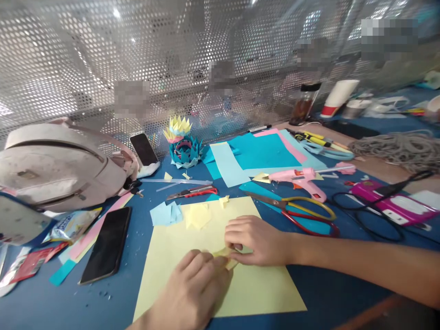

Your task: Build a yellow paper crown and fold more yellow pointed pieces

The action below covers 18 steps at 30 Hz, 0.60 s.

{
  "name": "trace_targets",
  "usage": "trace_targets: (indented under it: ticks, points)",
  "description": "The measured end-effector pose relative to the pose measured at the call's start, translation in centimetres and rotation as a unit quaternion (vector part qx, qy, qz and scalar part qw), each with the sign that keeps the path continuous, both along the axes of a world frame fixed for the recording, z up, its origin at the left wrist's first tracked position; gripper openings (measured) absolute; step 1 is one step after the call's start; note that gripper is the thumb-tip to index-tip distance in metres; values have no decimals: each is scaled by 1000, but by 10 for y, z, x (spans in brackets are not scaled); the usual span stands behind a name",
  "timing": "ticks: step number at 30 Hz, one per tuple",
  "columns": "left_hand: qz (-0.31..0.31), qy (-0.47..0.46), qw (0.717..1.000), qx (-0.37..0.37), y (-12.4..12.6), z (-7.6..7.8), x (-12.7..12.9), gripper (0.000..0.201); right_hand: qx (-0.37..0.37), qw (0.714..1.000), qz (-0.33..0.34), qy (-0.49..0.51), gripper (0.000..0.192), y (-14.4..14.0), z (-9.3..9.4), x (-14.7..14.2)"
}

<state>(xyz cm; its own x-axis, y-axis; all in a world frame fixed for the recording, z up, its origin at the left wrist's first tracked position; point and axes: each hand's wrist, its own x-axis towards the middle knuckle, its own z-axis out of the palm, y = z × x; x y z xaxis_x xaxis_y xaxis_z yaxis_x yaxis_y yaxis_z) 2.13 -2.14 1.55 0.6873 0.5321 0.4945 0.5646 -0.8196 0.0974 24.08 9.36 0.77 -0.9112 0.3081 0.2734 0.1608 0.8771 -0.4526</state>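
Over a large pale yellow sheet [172,270], my two hands meet at a small folded piece of yellow paper [222,253]. My left hand [202,284] is closed on its left end, with the fingers curled. At the right end, my right hand [250,240] pinches the same piece between thumb and fingers. Most of the folded paper is hidden by my fingers. Behind my hands on the sheet lie light blue paper squares [167,213], pale yellow squares [198,215] and a small folded yellow piece [224,201].
Scissors [275,200], a pink glue gun [302,176] and a red utility knife [194,191] lie beyond the sheet. A spiky paper flower [185,149] stands near the perforated metal panel [178,59]. Left are a phone [108,243] and a pale backpack [65,165]. Power strip [392,201] sits right.
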Motion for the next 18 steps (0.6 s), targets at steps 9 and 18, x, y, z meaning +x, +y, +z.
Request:
trace_targets:
  ticks: [9,18]
  points:
    - [-19,9,998,67,8,-4,2,26,-17,997,-73,-8,19,2,-5,4]
    - [53,-59,993,90,6,-15,10,28,-23,995,-92,-21,18,2,-4,5]
